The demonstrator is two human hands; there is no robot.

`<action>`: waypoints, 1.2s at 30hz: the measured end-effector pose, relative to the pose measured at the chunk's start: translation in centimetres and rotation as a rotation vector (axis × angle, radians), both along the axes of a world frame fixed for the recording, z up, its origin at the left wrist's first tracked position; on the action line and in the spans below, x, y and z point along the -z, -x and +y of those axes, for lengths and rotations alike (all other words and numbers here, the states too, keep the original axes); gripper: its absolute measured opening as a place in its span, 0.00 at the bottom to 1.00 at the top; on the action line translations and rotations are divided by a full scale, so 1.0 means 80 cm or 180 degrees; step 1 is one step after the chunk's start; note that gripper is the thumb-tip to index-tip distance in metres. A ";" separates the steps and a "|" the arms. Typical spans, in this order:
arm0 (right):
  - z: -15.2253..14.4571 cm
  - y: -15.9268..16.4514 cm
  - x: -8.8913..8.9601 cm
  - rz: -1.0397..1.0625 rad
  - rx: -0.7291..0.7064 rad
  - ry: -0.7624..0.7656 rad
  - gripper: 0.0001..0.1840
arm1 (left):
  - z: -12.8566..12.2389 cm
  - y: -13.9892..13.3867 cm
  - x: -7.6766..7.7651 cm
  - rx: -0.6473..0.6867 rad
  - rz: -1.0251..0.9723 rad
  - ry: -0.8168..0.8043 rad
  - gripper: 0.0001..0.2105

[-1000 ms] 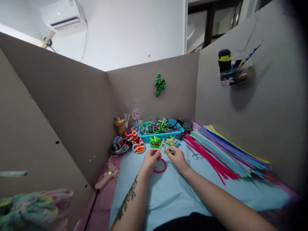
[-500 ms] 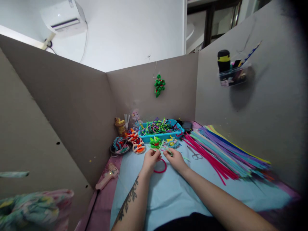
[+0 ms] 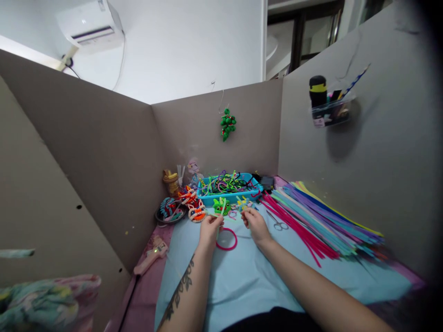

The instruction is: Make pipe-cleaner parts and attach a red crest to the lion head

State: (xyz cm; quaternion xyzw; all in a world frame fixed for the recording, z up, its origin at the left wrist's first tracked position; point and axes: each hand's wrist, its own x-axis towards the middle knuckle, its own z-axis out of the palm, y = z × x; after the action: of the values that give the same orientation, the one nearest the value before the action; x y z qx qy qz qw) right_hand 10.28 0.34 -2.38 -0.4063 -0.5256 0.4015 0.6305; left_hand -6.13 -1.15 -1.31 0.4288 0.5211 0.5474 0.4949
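My left hand (image 3: pixel 209 231) pinches a pale green pipe cleaner (image 3: pixel 224 205), one part of which stands up from the fingertips. My right hand (image 3: pixel 255 225), a short way to the right, is closed with its fingertips together. A thin pale green strand reaches across towards it, so it seems to grip the same pipe cleaner, though its fingers partly hide this. Below and between the hands lies a crimson pipe-cleaner ring (image 3: pixel 227 249) on the blue cloth (image 3: pixel 242 281). Just behind them sit a green fuzzy animal head (image 3: pixel 221 207) and a blue and yellow fuzzy piece (image 3: pixel 244 203).
Scissors (image 3: pixel 278 222) lie right of my right hand, beside long bundled pipe cleaners (image 3: pixel 321 216). A blue basket (image 3: pixel 207 199) of loose pieces stands behind. To the left are orange fuzzy figures (image 3: pixel 197 213), a dark bowl (image 3: pixel 162 220) and a pink glue gun (image 3: pixel 151 259). Grey partitions (image 3: pixel 197 124) surround the table.
My hands have moved apart, widening the gap between them. The green strand that trailed beneath my right hand no longer shows there. The view has shifted slightly.
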 end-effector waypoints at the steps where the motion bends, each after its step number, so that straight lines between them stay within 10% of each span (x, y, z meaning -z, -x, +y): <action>1: -0.002 0.001 -0.002 -0.0037 -0.0023 -0.0082 0.12 | 0.001 0.000 0.001 -0.0007 0.0033 -0.0014 0.14; 12: -0.025 0.014 -0.012 -0.0486 -0.0596 -0.0527 0.08 | 0.000 -0.004 0.004 -0.0060 0.0412 -0.0854 0.08; 36: -0.034 0.032 -0.008 -0.1670 0.0435 -0.1044 0.04 | -0.009 -0.017 -0.004 -0.0035 0.0647 -0.1242 0.06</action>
State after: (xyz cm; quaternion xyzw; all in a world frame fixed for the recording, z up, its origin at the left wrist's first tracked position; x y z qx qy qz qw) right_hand 7.74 -2.38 -1.76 -0.4232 -0.6995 0.1496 0.5560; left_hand -4.76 -1.89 -1.00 0.5666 0.4548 0.5946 0.3444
